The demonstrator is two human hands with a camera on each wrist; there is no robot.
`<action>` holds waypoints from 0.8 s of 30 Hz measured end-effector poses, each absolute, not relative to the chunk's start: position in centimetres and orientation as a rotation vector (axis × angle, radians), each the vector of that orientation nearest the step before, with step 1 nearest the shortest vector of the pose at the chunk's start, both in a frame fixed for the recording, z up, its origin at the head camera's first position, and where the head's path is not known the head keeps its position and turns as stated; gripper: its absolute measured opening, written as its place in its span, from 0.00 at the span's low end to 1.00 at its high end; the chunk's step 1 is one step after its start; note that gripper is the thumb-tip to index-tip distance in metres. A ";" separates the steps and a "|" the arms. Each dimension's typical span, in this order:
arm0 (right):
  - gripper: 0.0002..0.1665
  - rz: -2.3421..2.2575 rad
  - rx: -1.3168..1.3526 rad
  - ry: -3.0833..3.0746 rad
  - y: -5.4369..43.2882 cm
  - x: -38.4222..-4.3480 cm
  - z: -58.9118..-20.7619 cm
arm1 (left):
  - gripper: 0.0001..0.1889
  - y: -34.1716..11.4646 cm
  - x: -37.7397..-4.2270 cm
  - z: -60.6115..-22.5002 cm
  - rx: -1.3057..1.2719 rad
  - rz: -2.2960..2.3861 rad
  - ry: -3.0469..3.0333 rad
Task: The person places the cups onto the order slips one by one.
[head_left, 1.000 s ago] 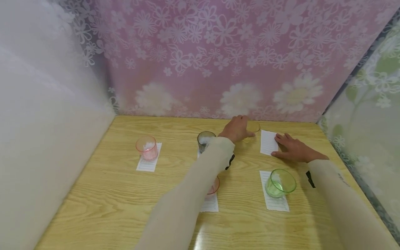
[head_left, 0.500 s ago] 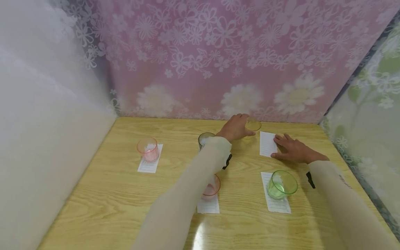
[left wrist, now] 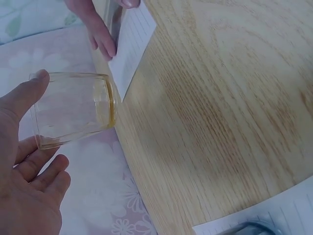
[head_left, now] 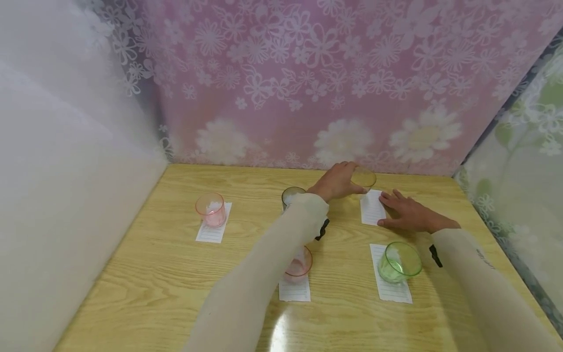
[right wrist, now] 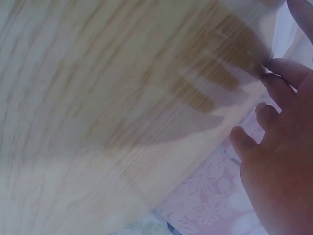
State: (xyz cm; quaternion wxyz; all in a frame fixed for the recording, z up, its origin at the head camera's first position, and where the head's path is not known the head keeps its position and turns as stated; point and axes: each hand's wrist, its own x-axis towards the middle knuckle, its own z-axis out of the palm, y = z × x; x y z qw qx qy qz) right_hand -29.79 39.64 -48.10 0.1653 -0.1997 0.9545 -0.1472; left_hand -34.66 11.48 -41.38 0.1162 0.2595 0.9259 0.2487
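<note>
With thumb and fingers around its side, my left hand grips a clear yellow cup near the far edge of the wooden table. Nothing shows inside the cup. Its base comes close to a corner of a lined paper slip, and in the head view the cup overlaps the slip's far left corner. My right hand lies low over the table with its fingers spread, the fingertips and thumb touching the slip's right side. The right wrist view catches only a sliver of that paper beside the fingers.
A pink cup with white bits stands on a slip at left. A dark grey cup and another pink cup are partly behind my left sleeve. A green cup sits nearer on its slip. Floral cloth backs the table.
The yellow cup has moved right in my left hand, toward the slip. My right hand has slid the slip slightly left and nearer to me.
</note>
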 end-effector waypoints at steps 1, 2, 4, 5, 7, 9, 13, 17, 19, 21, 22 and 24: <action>0.58 -0.426 -0.568 2.719 39.5 -29.7 -48.0 | 0.45 11.6 -34.6 -41.3 0.765 0.729 2.708; 0.58 -0.430 -0.576 2.721 39.4 -29.6 -48.0 | 0.45 11.6 -34.5 -41.2 0.770 0.731 2.708; 0.58 -0.435 -0.581 2.720 39.3 -29.5 -47.9 | 0.45 11.8 -34.4 -41.2 0.775 0.740 2.700; 0.58 -0.442 -0.580 2.716 39.2 -29.5 -47.9 | 0.45 11.8 -34.4 -41.2 0.777 0.744 2.693; 0.58 -0.469 -0.572 2.697 39.1 -29.3 -47.9 | 0.45 11.9 -34.4 -41.3 0.783 0.749 2.682; 0.58 -0.495 -0.559 2.677 39.0 -29.2 -47.9 | 0.46 12.0 -34.4 -41.4 0.794 0.751 2.672; 0.58 -0.515 -0.551 2.654 38.7 -29.0 -47.9 | 0.45 12.2 -34.4 -41.7 0.833 0.744 2.671; 0.57 -0.512 -0.565 2.657 38.4 -28.9 -47.9 | 0.45 12.3 -34.5 -41.9 0.839 0.761 2.667; 0.58 -0.523 -0.569 2.655 38.4 -28.9 -47.8 | 0.45 12.4 -34.5 -41.9 0.830 0.778 2.660; 0.58 -0.527 -0.574 2.653 38.4 -28.8 -47.8 | 0.44 12.5 -34.5 -42.1 0.829 0.803 2.644; 0.57 -0.531 -0.576 2.651 38.4 -28.8 -47.8 | 0.44 12.5 -34.5 -42.1 0.829 0.817 2.634; 0.57 -0.525 -0.585 2.653 38.4 -28.8 -47.8 | 0.44 12.5 -34.5 -42.2 0.835 0.841 2.609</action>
